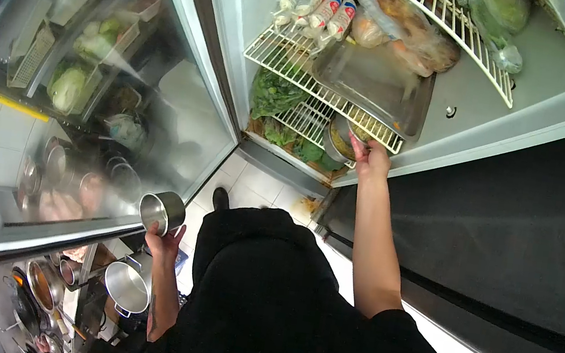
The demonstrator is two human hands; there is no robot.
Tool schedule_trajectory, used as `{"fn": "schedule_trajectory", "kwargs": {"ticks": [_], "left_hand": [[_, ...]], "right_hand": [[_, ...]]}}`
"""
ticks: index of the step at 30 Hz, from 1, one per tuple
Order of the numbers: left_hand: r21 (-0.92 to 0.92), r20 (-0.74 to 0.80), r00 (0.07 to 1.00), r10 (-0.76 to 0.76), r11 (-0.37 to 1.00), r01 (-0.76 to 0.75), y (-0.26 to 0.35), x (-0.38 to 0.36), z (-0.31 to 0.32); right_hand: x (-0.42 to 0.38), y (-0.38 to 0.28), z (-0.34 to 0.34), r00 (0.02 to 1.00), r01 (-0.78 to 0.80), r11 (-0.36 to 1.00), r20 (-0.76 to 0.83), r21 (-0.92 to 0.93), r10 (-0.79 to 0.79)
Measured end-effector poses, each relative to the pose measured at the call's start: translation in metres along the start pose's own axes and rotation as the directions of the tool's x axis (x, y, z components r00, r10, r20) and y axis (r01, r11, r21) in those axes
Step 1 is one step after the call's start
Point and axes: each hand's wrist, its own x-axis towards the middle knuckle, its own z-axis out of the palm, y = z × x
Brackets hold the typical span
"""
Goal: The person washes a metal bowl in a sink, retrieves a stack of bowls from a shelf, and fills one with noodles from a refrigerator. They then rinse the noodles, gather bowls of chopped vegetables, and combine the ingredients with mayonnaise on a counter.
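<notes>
My left hand (164, 239) is closed round a small round steel container (166, 212), held out beside the open glass door with its mouth tilted toward the door. Reaching into the fridge, my right hand (371, 161) grips the edge of a round metal pot (335, 143) on a lower level, under the wire shelf (291, 63). Something yellowish shows in it through the wires; part of the pot is hidden by the shelf and my fingers. Above it a metal tray (374, 88) rests on the shelf.
Packaged white tubes (327, 11) and bagged food (398, 23) lie behind the tray. Leafy greens (276, 95) fill the lower left. The glass door (170, 103) stands open at left. A two-handled pot (127, 287) and pans are at lower left.
</notes>
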Motion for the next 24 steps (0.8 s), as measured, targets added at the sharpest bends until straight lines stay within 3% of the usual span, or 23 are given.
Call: {"fn": "schedule_trajectory", "kwargs": {"ticks": [2,6,8,10,14,16,19,22,24], "left_hand": [[0.004,-0.039,0.998,0.041,0.999,-0.041,0.000,-0.007,0.013],[0.056,-0.079,0.989,0.122,0.992,-0.118,0.005,-0.024,0.032],[0.059,-0.064,0.991,0.115,0.992,-0.111,0.010,-0.019,0.028],[0.075,-0.028,0.993,0.113,0.991,-0.110,0.018,-0.008,0.026],[0.128,-0.019,0.987,0.158,0.980,-0.154,0.042,0.019,0.022],[0.200,-0.057,0.985,0.163,0.969,-0.148,0.056,0.029,0.026],[0.314,0.023,0.985,0.171,0.934,-0.170,0.066,0.050,0.024],[0.458,0.015,0.997,0.073,0.886,-0.072,0.063,0.083,0.025],[0.572,0.118,0.990,0.081,0.809,-0.134,0.059,0.092,0.038]], "right_hand": [[-0.014,0.000,-0.003,0.998,0.041,0.999,0.054,-0.003,-0.041],[-0.040,0.001,-0.020,0.992,-0.044,0.999,0.114,-0.029,0.047],[-0.065,0.003,-0.017,0.992,-0.026,0.986,0.118,-0.167,0.046],[-0.080,0.004,-0.017,0.987,-0.032,0.986,0.152,-0.165,0.057],[-0.114,0.008,-0.014,0.976,-0.130,0.933,0.120,-0.336,0.180],[-0.127,0.011,-0.014,0.975,-0.120,0.908,0.122,-0.401,0.183],[-0.147,-0.004,-0.022,0.964,-0.126,0.875,0.152,-0.468,0.220],[-0.185,-0.029,-0.010,0.969,-0.092,0.843,0.146,-0.531,0.198],[-0.218,-0.052,0.008,0.963,-0.029,0.853,0.215,-0.521,0.164]]}}
